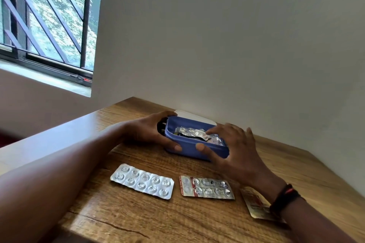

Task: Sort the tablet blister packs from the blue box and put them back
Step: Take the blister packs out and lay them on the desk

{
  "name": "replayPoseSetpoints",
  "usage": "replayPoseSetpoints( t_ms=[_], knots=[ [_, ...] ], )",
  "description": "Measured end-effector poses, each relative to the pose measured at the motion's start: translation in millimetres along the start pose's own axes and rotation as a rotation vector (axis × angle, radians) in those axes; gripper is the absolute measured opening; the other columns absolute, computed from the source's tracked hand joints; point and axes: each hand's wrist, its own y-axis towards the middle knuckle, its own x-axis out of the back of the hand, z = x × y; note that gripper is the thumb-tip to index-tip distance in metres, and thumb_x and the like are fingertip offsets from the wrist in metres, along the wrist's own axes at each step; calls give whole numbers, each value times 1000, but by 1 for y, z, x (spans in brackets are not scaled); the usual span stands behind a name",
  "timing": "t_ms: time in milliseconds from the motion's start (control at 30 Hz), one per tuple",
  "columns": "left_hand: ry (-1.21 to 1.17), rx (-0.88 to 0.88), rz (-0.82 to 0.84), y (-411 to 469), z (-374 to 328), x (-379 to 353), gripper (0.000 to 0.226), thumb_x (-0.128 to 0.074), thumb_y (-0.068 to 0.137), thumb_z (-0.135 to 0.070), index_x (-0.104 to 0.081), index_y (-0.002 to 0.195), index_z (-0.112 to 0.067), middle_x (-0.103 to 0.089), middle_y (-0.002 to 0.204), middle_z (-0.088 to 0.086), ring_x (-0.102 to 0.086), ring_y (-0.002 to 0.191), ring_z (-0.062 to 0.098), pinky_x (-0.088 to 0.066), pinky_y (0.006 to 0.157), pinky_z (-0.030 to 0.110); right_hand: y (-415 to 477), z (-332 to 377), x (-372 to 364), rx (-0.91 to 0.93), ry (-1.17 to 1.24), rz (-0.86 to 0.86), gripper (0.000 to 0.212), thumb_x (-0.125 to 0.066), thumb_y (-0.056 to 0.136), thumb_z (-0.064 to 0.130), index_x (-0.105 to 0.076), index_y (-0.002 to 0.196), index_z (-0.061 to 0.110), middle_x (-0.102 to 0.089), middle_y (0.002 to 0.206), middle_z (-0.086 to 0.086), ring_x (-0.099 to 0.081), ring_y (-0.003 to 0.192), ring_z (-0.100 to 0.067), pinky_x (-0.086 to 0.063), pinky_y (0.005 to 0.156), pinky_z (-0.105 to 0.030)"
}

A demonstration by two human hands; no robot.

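The blue box (189,151) stands near the back of the wooden table (138,221), with several silver blister packs (190,131) lying in it. My left hand (146,130) grips the box's left end, fingers curled round the far side and thumb on the front wall. My right hand (235,148) hovers over the right end with fingers spread; its forefinger touches the top pack and its thumb rests on the front wall. Three packs lie in a row in front: a plain silver pack (142,180), a red-and-silver pack (206,186), and a gold pack (254,204) partly under my right wrist.
A white lid (195,116) lies behind the box against the white wall (237,55). The wall runs close along the table's back and right sides. The table's left edge drops off toward a barred window (45,16).
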Motion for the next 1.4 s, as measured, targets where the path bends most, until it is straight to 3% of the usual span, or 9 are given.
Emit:
replayPoseSetpoints(
  t_ms=[100, 300, 533, 633, 733, 800, 933, 1167, 1400],
  knots=[
    [-3, 1, 3, 1, 1, 0, 116, -89, 43, -60, -35, 142, -33, -56, 131, -15, -56, 118, 6, -49, 101, 36, 2, -2, -5, 33, -46, 79, 73, -19, 69, 95, -46, 122, 52, -42, 143, 21, -18, 143, -4, 11, 115, -56],
    [11, 10, 8, 1, 0, 0, 118, -87, 42, -63, -34, 142, -34, -53, 134, -12, -54, 120, 10, -48, 104, 40, 3, -3, -4, 38, -38, 135, 80, -15, 67, 96, -52, 120, 49, -48, 138, 26, -23, 140, 0, 18, 112, -58],
    [19, 18, 6, 0, -3, 1, 120, -88, 42, -61, -32, 144, -32, -52, 137, -11, -52, 123, 10, -46, 106, 41, 3, 2, 3, 46, -10, 93, 81, -17, 73, 90, -60, 121, 40, -59, 130, 17, -41, 131, -6, -8, 116, -50],
    [29, 19, 3, -1, -2, 1, 124, -88, 40, -63, -30, 146, -32, -50, 140, -10, -51, 125, 12, -45, 107, 42, 6, 5, 8, 63, 83, -41, 69, -31, 81, 80, -70, 109, 31, -69, 112, 18, -58, 108, -2, -35, 100, -29],
    [26, 22, -2, -2, -2, 0, 126, -87, 39, -65, -28, 146, -34, -49, 141, -10, -51, 126, 12, -44, 108, 42, 8, 4, 14, -44, 409, -145, 34, -56, 84, 57, -75, 96, 31, -65, 88, 36, -61, 93, 16, -42, 83, -5],
    [27, 17, -1, -2, -3, 1, 124, -87, 40, -65, -29, 146, -34, -49, 140, -10, -50, 126, 12, -44, 107, 42, 11, 0, 18, -123, 538, -183, 15, -70, 82, 39, -75, 92, 29, -70, 89, 26, -65, 90, 11, -47, 82, -10],
    [1, 8, 6, -2, -3, 1, 118, -89, 43, -60, -33, 144, -34, -52, 135, -14, -53, 122, 7, -46, 105, 37, 12, -5, 25, -183, 734, -236, 15, -80, 75, 25, -76, 90, 25, -76, 85, 14, -71, 84, -1, -55, 74, -15],
    [-6, 12, 2, -1, -1, 0, 118, -89, 42, -61, -33, 143, -35, -52, 136, -13, -52, 123, 10, -46, 106, 40, 11, 1, 28, -167, 859, -287, 24, -79, 62, 43, -77, 78, 25, -77, 78, 8, -73, 74, -9, -55, 63, -15],
    [-5, 17, -2, -2, -2, 0, 118, -89, 44, -58, -32, 144, -33, -51, 137, -12, -51, 123, 9, -45, 107, 39, 11, 1, 34, -153, 888, -243, 29, -85, 69, 20, -72, 94, 22, -76, 74, 1, -72, 71, -9, -53, 61, -14]
  ],
)
